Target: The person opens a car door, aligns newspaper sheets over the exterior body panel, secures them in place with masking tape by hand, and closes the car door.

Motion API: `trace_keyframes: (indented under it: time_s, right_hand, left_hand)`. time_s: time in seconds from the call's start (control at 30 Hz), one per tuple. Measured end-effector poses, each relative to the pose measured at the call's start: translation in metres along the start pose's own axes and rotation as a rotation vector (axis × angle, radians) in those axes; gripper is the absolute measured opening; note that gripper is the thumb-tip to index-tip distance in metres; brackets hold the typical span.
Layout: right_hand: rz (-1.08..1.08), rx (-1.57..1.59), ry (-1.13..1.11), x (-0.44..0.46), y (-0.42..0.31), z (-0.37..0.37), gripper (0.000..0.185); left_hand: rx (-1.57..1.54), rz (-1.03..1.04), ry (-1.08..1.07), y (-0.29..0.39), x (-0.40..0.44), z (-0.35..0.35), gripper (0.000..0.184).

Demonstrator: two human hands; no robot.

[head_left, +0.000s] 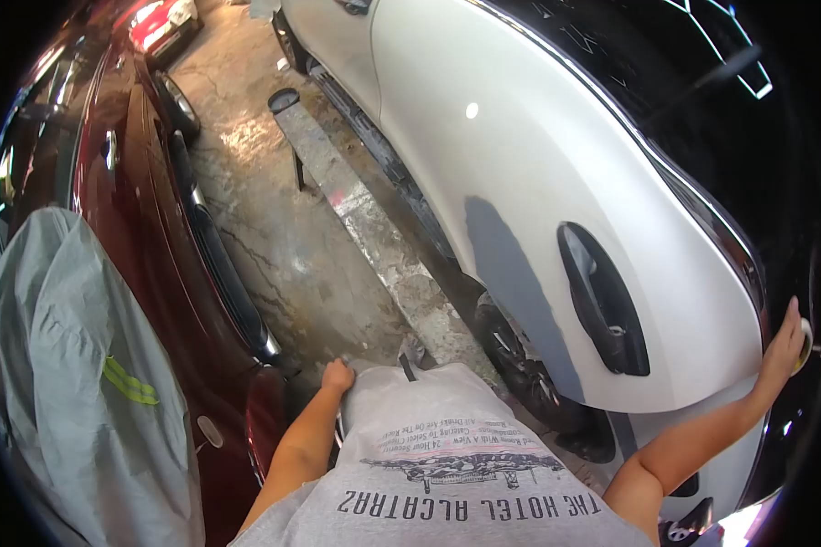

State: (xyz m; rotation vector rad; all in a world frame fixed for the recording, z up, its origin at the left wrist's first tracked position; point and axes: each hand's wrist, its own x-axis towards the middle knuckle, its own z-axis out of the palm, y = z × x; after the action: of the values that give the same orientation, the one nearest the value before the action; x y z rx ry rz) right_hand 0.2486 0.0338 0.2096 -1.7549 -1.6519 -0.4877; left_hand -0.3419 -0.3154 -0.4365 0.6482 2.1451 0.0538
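My right hand [782, 351] reaches out along the dark glass edge of the white car. Its fingers are around a roll of tape [803, 346], whose pale yellow-green rim shows past them. My left hand [339, 375] hangs low beside my grey printed T-shirt [456, 447], its fingers curled closed. Whether anything is inside it stays hidden. The white car panel [520, 137] nearest my right arm carries a matte grey patch [511, 264] and a black handle recess [604, 305].
A long, paint-stained bench or plank [365, 214] stands alongside the white car. On my left is a dark red car [141, 201], partly draped with a grey cover [73, 365]. A bright red car [162, 25] stands farther off on the concrete floor [274, 246].
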Motion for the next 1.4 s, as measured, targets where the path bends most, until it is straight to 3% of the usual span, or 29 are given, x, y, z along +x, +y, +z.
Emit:
trace_keyframes:
  time_s: [0.1,0.27,0.4,0.5,0.53,0.6,0.67,0.73,0.77,0.8,0.83,0.93,0.97,1.07,1.13,1.23,1.3,1.33,1.37,1.4]
  right_hand:
    - [-0.037,-0.052,-0.011,0.013,0.022,-0.006,0.051]
    - [0.223,-0.076,-0.01,0.007,-0.016,-0.007,0.071]
    - [0.14,-0.109,-0.035,0.006,0.011,-0.005,0.073]
    - [0.322,-0.497,0.182,-0.05,-0.119,0.009,0.069]
    - [0.195,-0.483,0.252,-0.071,-0.139,0.021,0.056]
    - [-0.094,-0.142,0.124,-0.132,-0.2,0.059,0.048]
    - [-0.062,0.157,-0.098,-0.21,-0.309,0.128,0.043]
    - [0.03,0.382,-0.616,-0.275,-0.386,0.186,0.056]
    - [0.372,0.54,-0.906,-0.303,-0.413,0.215,0.054]
    - [0.101,0.435,-0.928,-0.376,-0.384,0.274,0.055]
    - [0.291,0.321,-1.079,-0.438,-0.378,0.311,0.052]
    - [0.217,0.096,-1.593,-0.593,-0.299,0.37,0.058]
    - [0.298,0.076,-1.624,-0.633,-0.274,0.368,0.046]
    - [0.458,-0.053,-1.82,-0.678,-0.228,0.357,0.039]
    - [0.448,-0.123,-1.928,-0.674,-0.224,0.378,0.035]
    - [0.265,-0.177,-2.033,-0.655,-0.231,0.457,0.029]
    - [-0.063,-0.163,-2.031,-0.637,-0.247,0.554,0.026]
    - [-0.442,-0.155,-1.968,-0.634,-0.255,0.626,0.024]
    - [-1.004,-0.19,-1.818,-0.599,-0.278,0.685,0.023]
    - [-0.307,0.001,-1.615,-0.545,-0.353,0.707,0.023]
  left_hand:
    - [0.024,-0.019,0.017,0.006,0.019,-0.01,0.048]
    - [0.133,0.067,-0.067,0.002,0.051,-0.053,0.048]
    - [0.263,0.193,-0.224,-0.016,0.102,-0.11,0.048]
    - [0.387,0.331,-0.29,-0.028,0.157,-0.153,0.045]
    - [0.409,0.345,-0.297,-0.028,0.168,-0.173,0.044]
    - [0.442,0.319,-0.306,-0.023,0.194,-0.206,0.043]
    - [0.457,0.299,-0.274,-0.017,0.221,-0.222,0.042]
    - [0.423,0.369,-0.234,0.003,0.23,-0.233,0.041]
    - [0.38,0.414,-0.222,0.016,0.23,-0.243,0.04]
    - [0.335,0.456,-0.207,0.026,0.232,-0.25,0.04]
    - [0.306,0.492,-0.214,0.033,0.235,-0.253,0.04]
    - [0.221,0.532,-0.248,0.051,0.253,-0.267,0.041]
    - [0.206,0.503,-0.279,0.054,0.256,-0.274,0.041]
    - [0.154,0.456,-0.259,0.037,0.279,-0.293,0.041]
    - [0.133,0.422,-0.214,0.021,0.292,-0.318,0.041]
    - [0.114,0.332,-0.151,0.003,0.3,-0.371,0.04]
    - [-0.002,0.196,-0.069,-0.012,0.314,-0.402,0.039]
    - [-0.06,0.125,-0.03,-0.026,0.318,-0.416,0.038]
    - [-0.121,0.094,0.019,-0.045,0.324,-0.423,0.038]
    - [-0.185,0.065,0.069,-0.065,0.335,-0.424,0.037]
